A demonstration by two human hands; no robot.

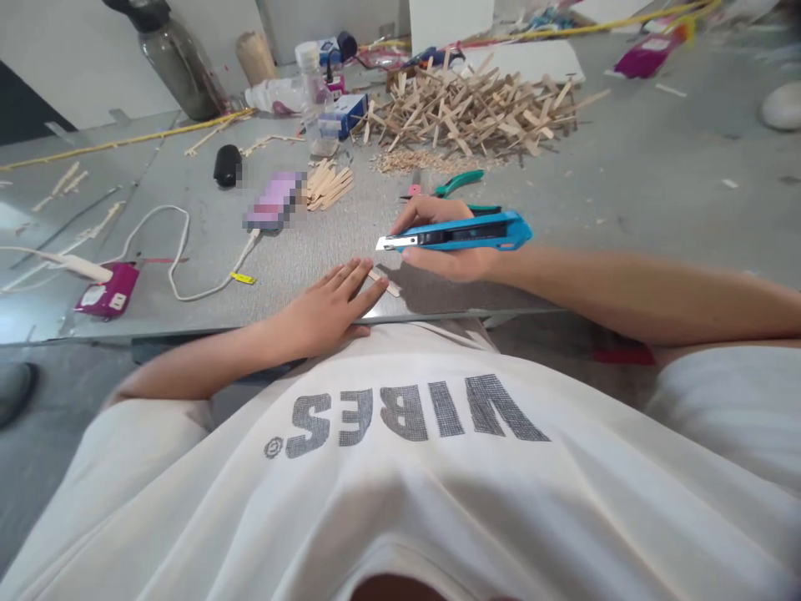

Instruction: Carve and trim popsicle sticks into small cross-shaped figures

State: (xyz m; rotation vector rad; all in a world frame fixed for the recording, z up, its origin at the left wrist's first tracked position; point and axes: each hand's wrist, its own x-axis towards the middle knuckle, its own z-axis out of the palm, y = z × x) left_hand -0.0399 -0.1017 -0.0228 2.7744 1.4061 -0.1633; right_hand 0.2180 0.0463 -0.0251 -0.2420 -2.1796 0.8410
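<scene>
My right hand [447,250] is closed round a blue utility knife [466,233], blade out and pointing left, just above the grey table's near edge. My left hand [331,305] lies flat with fingers stretched out, its fingertips pressing on a small wooden stick [388,285] beside the blade tip. The knife blade hangs a little above and to the right of that stick.
A big heap of wooden sticks [476,108] lies at the back, a small stack of sticks [329,185] and green-handled pliers [460,182] nearer. A phone [275,199] with white cable, a magenta power bank [106,290], bottles [178,63] and a long yellow rod [125,142] lie left.
</scene>
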